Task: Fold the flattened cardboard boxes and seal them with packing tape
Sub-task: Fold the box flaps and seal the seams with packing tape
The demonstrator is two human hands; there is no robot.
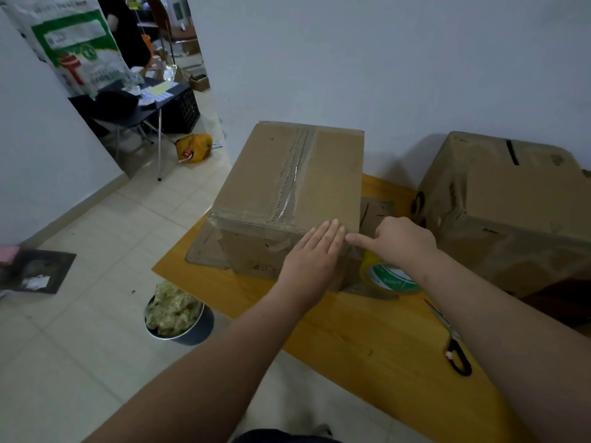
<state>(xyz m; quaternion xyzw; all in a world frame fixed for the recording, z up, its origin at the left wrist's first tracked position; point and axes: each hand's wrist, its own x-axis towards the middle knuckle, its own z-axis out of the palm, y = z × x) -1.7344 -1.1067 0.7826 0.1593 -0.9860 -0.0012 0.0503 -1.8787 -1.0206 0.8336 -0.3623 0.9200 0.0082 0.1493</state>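
Pressing tape down along the near top edge of the box (287,174) on the table (351,330).
My left hand (315,251) lies flat on the front face, fingers (329,233) pressed together. My right hand (403,239) pokes the corner with a straight forefinger (358,239), the others curled, holding nothing. Uneven rubbing could wrinkle or lift the tape there; a hard shove could slide the box. The tape roll (388,276) beside it has a green-and-white label, too blurred to read.

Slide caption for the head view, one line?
Left hand flat on the taped cardboard box, right hand touching its corner with one finger; tape roll and scissors alongside.
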